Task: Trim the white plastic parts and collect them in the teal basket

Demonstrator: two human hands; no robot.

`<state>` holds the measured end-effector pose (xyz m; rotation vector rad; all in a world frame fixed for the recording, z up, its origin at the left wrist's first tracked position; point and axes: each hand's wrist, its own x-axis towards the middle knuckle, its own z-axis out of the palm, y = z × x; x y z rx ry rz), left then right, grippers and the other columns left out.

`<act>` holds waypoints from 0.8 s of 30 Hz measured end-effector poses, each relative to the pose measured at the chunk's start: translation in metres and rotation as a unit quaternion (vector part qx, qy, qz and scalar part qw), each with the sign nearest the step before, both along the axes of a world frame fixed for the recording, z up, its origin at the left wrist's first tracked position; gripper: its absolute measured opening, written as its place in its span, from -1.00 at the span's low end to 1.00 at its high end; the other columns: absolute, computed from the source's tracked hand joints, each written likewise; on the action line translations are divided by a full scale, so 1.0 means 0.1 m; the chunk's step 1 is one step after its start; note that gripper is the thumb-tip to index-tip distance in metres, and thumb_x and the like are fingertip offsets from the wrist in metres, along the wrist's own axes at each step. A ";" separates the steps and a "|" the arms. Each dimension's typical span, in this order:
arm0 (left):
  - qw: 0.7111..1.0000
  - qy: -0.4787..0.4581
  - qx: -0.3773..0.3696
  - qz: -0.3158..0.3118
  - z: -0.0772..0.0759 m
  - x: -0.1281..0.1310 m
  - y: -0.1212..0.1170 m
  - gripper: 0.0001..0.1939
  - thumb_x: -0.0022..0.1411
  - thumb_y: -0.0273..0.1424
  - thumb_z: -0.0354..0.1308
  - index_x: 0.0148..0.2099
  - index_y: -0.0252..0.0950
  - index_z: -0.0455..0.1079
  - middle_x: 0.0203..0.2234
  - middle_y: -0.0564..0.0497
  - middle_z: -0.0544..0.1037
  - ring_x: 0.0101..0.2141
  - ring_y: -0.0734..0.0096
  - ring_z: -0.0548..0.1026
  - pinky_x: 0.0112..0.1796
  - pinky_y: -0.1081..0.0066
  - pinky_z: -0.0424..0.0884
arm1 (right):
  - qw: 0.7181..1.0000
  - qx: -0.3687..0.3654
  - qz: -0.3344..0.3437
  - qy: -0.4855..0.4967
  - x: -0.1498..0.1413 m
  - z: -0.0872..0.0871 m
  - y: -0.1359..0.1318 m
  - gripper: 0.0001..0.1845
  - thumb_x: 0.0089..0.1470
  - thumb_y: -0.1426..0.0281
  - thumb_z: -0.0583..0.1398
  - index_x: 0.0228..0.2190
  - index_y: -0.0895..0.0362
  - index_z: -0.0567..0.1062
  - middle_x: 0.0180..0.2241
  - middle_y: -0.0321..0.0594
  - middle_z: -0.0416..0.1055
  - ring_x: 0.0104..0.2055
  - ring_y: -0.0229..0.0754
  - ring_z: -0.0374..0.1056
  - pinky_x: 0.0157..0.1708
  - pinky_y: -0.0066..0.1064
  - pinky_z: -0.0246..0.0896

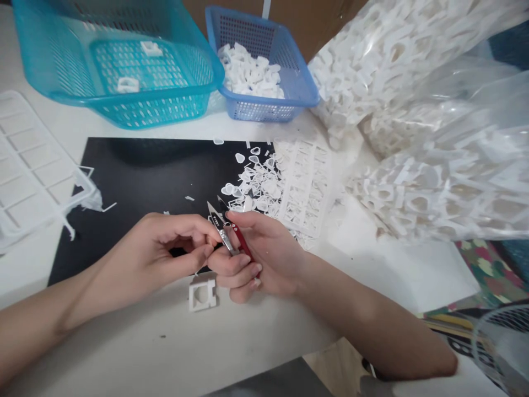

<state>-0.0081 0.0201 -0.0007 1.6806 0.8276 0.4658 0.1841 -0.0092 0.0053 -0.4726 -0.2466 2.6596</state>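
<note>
My right hand [258,256] grips red-handled thread snips [231,229] with the blades pointing up and left, apart. My left hand [165,251] is curled beside it, fingertips pinched against the snips' blades; what it holds, if anything, is hidden. Both hands hover over the near edge of a black mat [144,176]. A small white square plastic part [202,294] lies on the table just below the hands. A heap of white heart-shaped plastic pieces [256,179] and a white sprue frame [306,187] lie on the mat's right end.
A teal basket [53,66] holds two white parts at back left. Next to it, a blue basket [300,82] is filled with white pieces. Clear bags of white frames [433,138] crowd the right. A white grid tray [28,165] lies far left.
</note>
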 end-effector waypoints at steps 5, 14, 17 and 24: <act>0.989 -0.024 0.142 0.033 -0.01 -0.10 -0.09 -0.66 0.20 -0.58 0.11 -0.01 -0.16 0.40 -0.47 0.12 0.51 -0.49 0.55 0.46 -0.45 0.60 0.36 | 0.997 -0.009 -0.070 0.009 0.03 0.02 -0.03 -0.62 0.23 0.18 -0.16 -0.48 0.10 0.24 -0.66 -0.47 -0.07 -0.66 -0.37 -0.30 -0.65 -0.59 -0.08; 0.990 -0.078 0.111 0.049 0.02 -0.05 -0.17 -0.77 0.12 -0.63 0.22 -0.22 -0.23 0.41 -0.47 0.11 0.52 -0.52 0.57 0.44 -0.47 0.58 0.37 | 0.902 0.248 -0.326 -0.136 0.03 0.09 -0.15 -0.55 0.01 0.08 0.15 -0.66 0.07 0.13 -0.72 -0.53 -0.13 -0.68 -0.39 -0.23 -0.35 -0.29 0.30; 0.994 -0.080 0.030 0.072 0.00 -0.03 -0.11 -0.88 0.18 -0.53 0.22 -0.21 -0.27 0.45 -0.43 0.05 0.57 -0.50 0.54 0.47 -0.49 0.59 0.41 | 0.856 0.366 -0.296 -0.214 0.02 0.07 -0.22 -0.46 0.04 0.04 0.13 -0.72 0.05 0.05 -0.74 -0.51 -0.13 -0.66 -0.33 -0.21 -0.20 -0.17 0.25; 0.987 -0.064 -0.121 0.089 0.02 -0.06 -0.03 -0.89 0.21 -0.40 0.22 -0.26 -0.35 0.51 -0.46 -0.02 0.58 -0.52 0.53 0.45 -0.48 0.55 0.42 | 0.647 0.690 -0.086 -0.312 -0.06 -0.07 -0.29 -0.55 0.06 0.22 0.06 -0.68 0.06 -0.04 -0.67 -0.46 -0.18 -0.60 -0.30 -0.28 -0.16 -0.09 0.21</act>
